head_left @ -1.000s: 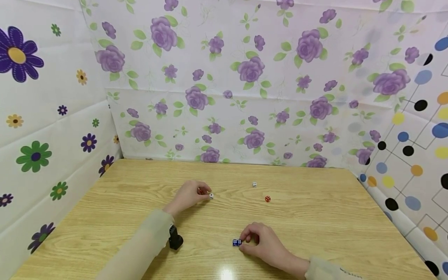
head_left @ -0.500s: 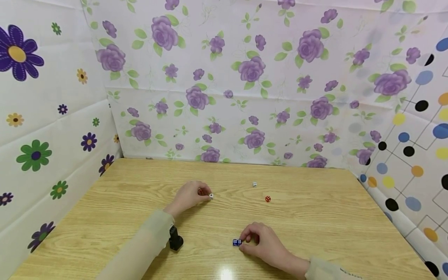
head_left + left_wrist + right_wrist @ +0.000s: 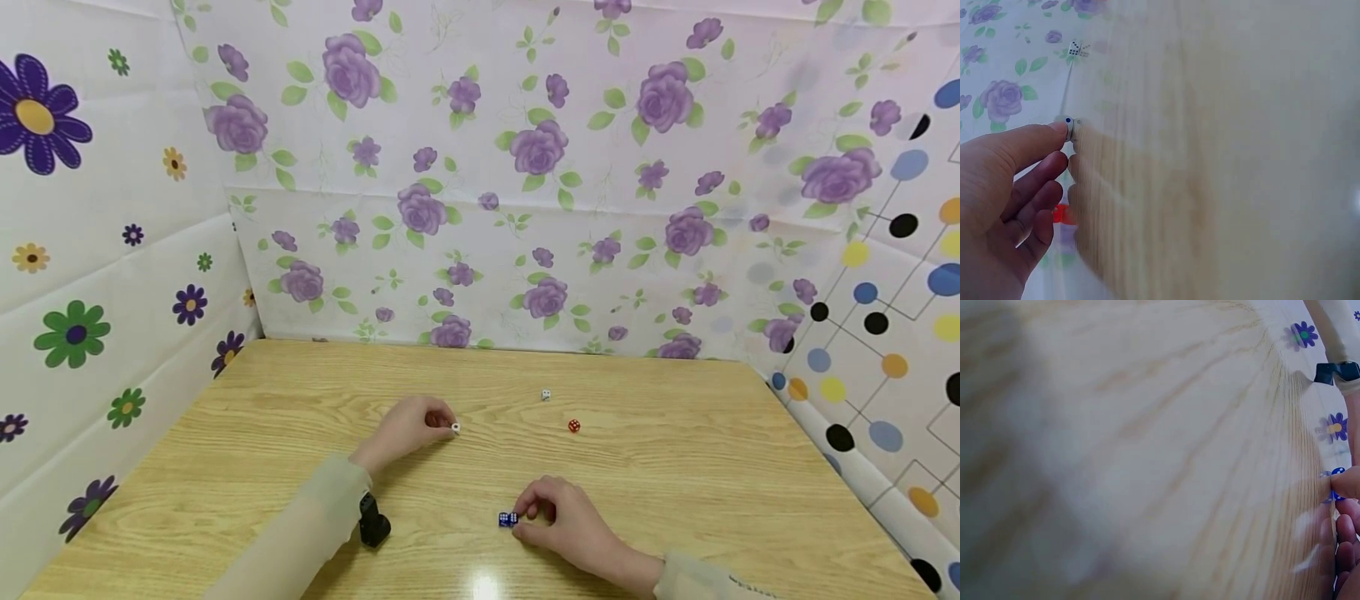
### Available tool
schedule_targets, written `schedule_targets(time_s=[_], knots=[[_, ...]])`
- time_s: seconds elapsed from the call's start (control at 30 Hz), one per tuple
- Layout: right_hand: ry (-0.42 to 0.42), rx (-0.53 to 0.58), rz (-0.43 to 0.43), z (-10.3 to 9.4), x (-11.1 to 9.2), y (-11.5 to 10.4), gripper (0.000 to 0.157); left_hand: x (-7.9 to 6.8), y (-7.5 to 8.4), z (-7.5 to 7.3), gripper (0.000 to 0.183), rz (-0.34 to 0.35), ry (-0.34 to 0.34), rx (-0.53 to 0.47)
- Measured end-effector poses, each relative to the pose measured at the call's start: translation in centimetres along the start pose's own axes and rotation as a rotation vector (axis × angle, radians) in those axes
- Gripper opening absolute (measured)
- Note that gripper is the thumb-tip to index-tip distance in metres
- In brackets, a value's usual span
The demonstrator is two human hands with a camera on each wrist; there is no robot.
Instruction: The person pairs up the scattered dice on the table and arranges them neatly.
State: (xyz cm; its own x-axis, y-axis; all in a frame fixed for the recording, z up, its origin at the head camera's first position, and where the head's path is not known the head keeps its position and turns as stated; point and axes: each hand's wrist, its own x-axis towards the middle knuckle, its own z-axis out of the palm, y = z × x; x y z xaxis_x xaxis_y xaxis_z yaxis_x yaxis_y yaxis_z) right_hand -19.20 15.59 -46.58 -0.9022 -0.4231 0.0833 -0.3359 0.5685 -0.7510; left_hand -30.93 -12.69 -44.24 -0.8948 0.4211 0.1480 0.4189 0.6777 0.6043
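My left hand (image 3: 408,427) pinches a white die (image 3: 455,427) between thumb and index finger, just at the tabletop. In the left wrist view a blue pip shows on that white die (image 3: 1068,124), and a red die (image 3: 1058,214) lies beyond the curled lower fingers. Two blue dice (image 3: 507,520) sit side by side near the front of the table. At their right end, my right hand (image 3: 570,529) pinches the right-hand blue die with thumb and fingertips. The right wrist view catches only part of the fingers and blue dice (image 3: 1338,491).
Farther back on the wooden table (image 3: 675,467) lie another white die (image 3: 546,394) and a second red die (image 3: 573,426). A black wrist device (image 3: 373,521) hangs under my left sleeve. Patterned cloth (image 3: 480,250) encloses the back and sides.
My left hand has shifted slightly toward me and to the right, with the white die in its fingertips. The right hand and blue dice have stayed put.
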Motion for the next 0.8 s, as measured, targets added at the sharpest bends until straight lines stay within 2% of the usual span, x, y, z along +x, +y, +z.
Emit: schedule_targets(time_s=[0.2, 0.33, 0.8], knots=[[0.002, -0.001, -0.002, 0.0, 0.0, -0.1, 0.013, -0.7, 0.7, 0.7, 0.005, 0.015, -0.047, -0.067], [0.003, -0.004, 0.0, 0.0, 0.0, -0.1, 0.013, -1.2, 1.3, 1.2, 0.005, 0.025, -0.057, -0.054], [0.01, -0.011, 0.002, 0.0, -0.1, -0.2, 0.013, -2.3, 3.0, 3.0, 0.007, 0.129, -0.064, -0.052]])
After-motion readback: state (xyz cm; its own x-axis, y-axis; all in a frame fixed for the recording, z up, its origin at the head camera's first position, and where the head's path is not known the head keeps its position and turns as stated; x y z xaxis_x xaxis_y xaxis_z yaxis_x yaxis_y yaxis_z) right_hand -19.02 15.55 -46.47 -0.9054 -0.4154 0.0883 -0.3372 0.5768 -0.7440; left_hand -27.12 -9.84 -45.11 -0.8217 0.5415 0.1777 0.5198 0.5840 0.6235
